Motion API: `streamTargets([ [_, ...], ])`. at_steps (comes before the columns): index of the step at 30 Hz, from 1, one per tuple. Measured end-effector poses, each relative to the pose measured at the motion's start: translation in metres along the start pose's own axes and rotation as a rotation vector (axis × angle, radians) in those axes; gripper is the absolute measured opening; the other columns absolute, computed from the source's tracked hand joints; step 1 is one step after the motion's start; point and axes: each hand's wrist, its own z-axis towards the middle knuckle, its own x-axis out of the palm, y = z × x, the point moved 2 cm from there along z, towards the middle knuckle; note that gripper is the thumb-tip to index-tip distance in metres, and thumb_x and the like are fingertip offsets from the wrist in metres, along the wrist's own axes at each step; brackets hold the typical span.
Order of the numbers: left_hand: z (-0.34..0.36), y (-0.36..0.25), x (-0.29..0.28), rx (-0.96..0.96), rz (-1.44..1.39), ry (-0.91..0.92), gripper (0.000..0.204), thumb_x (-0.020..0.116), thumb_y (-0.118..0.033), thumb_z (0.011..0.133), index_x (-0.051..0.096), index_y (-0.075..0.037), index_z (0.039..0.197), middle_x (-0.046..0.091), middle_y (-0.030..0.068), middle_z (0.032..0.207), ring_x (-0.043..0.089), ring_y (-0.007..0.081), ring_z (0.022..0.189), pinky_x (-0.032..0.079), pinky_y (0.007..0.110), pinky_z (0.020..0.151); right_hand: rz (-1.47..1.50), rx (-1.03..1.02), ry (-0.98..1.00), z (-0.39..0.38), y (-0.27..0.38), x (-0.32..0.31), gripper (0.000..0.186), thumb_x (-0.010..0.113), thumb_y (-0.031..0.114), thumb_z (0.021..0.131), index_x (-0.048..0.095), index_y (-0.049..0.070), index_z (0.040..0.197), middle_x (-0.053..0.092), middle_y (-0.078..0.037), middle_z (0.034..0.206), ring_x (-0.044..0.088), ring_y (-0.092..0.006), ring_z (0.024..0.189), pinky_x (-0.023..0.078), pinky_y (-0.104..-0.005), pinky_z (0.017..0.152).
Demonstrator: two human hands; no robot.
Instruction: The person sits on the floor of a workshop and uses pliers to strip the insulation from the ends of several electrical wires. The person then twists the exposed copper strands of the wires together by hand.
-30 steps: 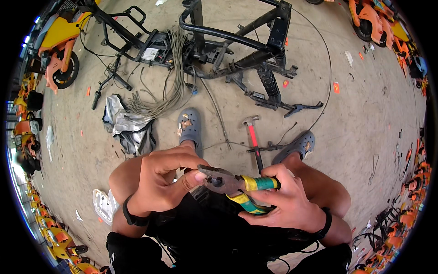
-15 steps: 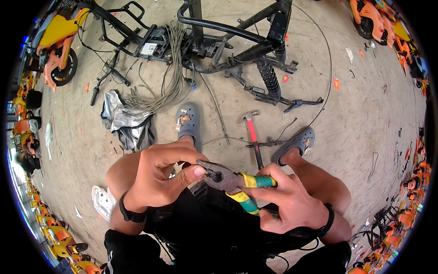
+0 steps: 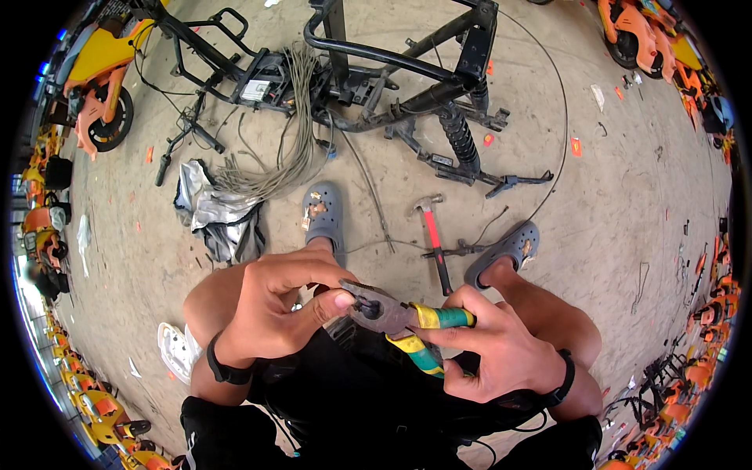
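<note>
My right hand (image 3: 501, 345) is wrapped round the taped green and yellow handles of a pair of pliers (image 3: 384, 312), whose dark metal head points left. At the jaws, my left hand (image 3: 290, 305) pinches a small dark piece (image 3: 363, 301) between thumb and forefinger. That piece sits between the jaws, which stand slightly apart; its kind is too small to make out. Beyond my hands, a hammer (image 3: 433, 239) with a red and black handle lies on the floor between my feet.
Ahead stands a bare black scooter frame (image 3: 392, 55) with a bundle of grey cable (image 3: 301, 117) draped over it. A silver and black cloth (image 3: 211, 207) lies left of my foot. Orange and yellow scooters (image 3: 102, 94) line both sides. A thin cable (image 3: 565, 102) curves across the floor.
The pliers' jaws have closed a little and their handles have come slightly nearer each other. Both hands stay almost in place, with the small dark piece still at the jaws.
</note>
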Motion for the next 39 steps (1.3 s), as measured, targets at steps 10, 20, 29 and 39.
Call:
streamTargets([
  [10,0.000,0.000,0.001,-0.002,-0.006,-0.017,0.009,0.075,0.002,0.086,0.071,0.007,0.092,0.067,0.0105,0.080,0.050,0.0171,0.070,0.041,0.030,0.066,-0.026,0.005,-0.023,0.001,0.001,0.003,0.049,0.085,0.035,0.070,0.075,0.012,0.112,0.051,-0.010,0.096,0.056,-0.0200,0.055,0.047,-0.0298,0.048],
  [20,-0.001,0.000,0.001,-0.005,-0.001,-0.014,0.009,0.075,0.001,0.086,0.071,0.006,0.090,0.068,0.0108,0.079,0.051,0.0177,0.071,0.041,0.030,0.067,-0.077,-0.029,-0.034,0.000,-0.002,0.005,0.050,0.087,0.037,0.069,0.076,0.014,0.111,0.051,-0.009,0.096,0.057,-0.0189,0.056,0.048,-0.0289,0.048],
  [29,0.000,-0.003,-0.001,0.027,0.079,0.002,0.007,0.074,0.002,0.085,0.071,0.005,0.091,0.067,0.0108,0.078,0.052,0.0192,0.070,0.042,0.031,0.067,-0.091,0.013,-0.031,0.000,-0.001,0.006,0.052,0.092,0.033,0.061,0.078,0.012,0.106,0.054,-0.006,0.094,0.059,-0.0161,0.068,0.045,-0.0249,0.053],
  [39,0.000,-0.005,-0.004,-0.042,-0.007,0.073,0.011,0.075,0.002,0.084,0.072,0.004,0.094,0.064,0.0069,0.074,0.045,0.0186,0.070,0.037,0.032,0.070,-0.099,-0.052,-0.040,0.000,-0.004,0.005,0.044,0.087,0.035,0.068,0.076,0.016,0.106,0.052,-0.004,0.096,0.058,-0.0154,0.057,0.048,-0.0280,0.047],
])
